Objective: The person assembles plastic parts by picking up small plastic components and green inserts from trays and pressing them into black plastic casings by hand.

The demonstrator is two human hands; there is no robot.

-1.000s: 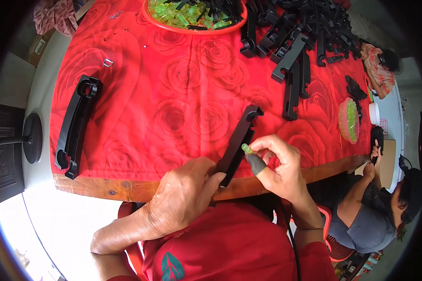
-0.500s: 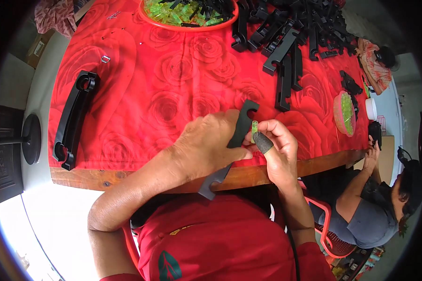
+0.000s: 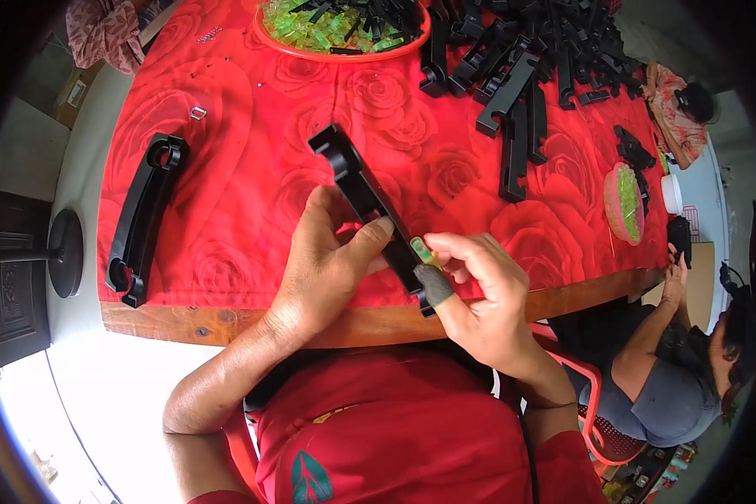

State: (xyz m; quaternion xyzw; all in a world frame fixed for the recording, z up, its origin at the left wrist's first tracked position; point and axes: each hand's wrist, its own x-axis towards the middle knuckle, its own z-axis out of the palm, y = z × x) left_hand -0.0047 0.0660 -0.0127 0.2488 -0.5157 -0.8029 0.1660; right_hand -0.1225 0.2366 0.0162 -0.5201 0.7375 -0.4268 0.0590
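My left hand (image 3: 323, 256) grips a long black plastic bracket (image 3: 368, 195) by its middle, thumb on the near face. The bracket slants from upper left to lower right, with a round notch near its upper end. Between thumb and forefinger, my right hand (image 3: 483, 298) pinches a small clear yellow-green vial-like piece (image 3: 422, 249) beside the bracket's lower part. A dark grey finger cover wraps the right thumb. Whether the small piece touches the bracket I cannot tell. Another black bracket (image 3: 145, 220) with notched ends lies at the table's left.
An orange-rimmed basin (image 3: 344, 57) of green and black pieces stands at the far side. Black brackets (image 3: 512, 97) pile up at the far right. A pink basket (image 3: 622, 204) of green pieces sits near the right edge. A co-worker (image 3: 668, 378) sits at right, handling a black part.
My left hand has turned the bracket over, so its hollow side shows, and shifted it left. The right hand has moved slightly left and down, still pinching the small green piece.
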